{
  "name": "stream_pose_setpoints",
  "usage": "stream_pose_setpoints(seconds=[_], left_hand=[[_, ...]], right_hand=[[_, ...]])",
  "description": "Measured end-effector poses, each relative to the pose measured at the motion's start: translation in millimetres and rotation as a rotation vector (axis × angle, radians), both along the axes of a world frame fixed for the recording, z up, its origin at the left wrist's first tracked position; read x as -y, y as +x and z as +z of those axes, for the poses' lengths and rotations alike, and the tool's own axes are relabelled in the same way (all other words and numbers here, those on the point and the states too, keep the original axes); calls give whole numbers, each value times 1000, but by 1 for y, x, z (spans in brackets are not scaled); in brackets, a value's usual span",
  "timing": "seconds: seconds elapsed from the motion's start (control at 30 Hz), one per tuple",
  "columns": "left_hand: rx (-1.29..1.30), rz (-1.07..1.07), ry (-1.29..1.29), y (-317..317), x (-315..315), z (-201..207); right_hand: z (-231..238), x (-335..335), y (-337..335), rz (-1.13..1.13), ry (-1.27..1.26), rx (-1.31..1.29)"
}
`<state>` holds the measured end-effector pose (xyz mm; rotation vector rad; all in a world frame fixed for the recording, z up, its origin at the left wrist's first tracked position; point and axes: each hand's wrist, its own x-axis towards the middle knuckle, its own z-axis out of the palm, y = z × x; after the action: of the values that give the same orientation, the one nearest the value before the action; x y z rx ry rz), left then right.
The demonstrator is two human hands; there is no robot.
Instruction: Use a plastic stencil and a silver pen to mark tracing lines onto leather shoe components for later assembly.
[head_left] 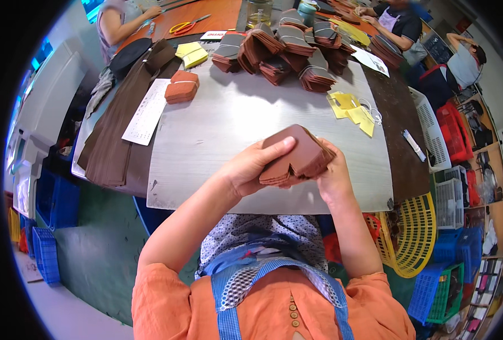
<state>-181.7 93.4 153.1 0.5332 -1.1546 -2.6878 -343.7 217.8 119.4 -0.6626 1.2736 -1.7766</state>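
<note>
Above the near part of the pale board, a stack of brown leather pieces with a notch in its near edge is held between both hands. My left hand grips its left side, the thumb lying flat on the top piece. Round the right side curl the fingers of my right hand, partly hidden by the stack. Farther off on the board lie several banded bundles of brown pieces. A small reddish-brown banded bundle sits to the left, and yellow tags with white string lie to the right.
Long dark brown strips and a printed sheet lie along the left. A white marker rests at the right edge. Orange-handled scissors lie at the back, near co-workers. A yellow basket stands below right.
</note>
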Motion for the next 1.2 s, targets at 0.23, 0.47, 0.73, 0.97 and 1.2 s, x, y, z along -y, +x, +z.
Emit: stream_pose_setpoints(seconds=[0.23,0.47,0.73,0.97,1.2], left_hand=[[54,186,-1416,16,5,12],[156,638,-950,15,42,-19],[-115,-414,-853,25,-9,13],[110,173,-976,-7,-2,-8],[177,360,-1181,-34,-7,-29]], right_hand=[[4,-33,-24,341,-338,486],[7,-53,60,299,156,-533],[45,-28,15,327,15,152],[20,-59,35,-45,15,-166],[31,-56,56,34,21,-624]])
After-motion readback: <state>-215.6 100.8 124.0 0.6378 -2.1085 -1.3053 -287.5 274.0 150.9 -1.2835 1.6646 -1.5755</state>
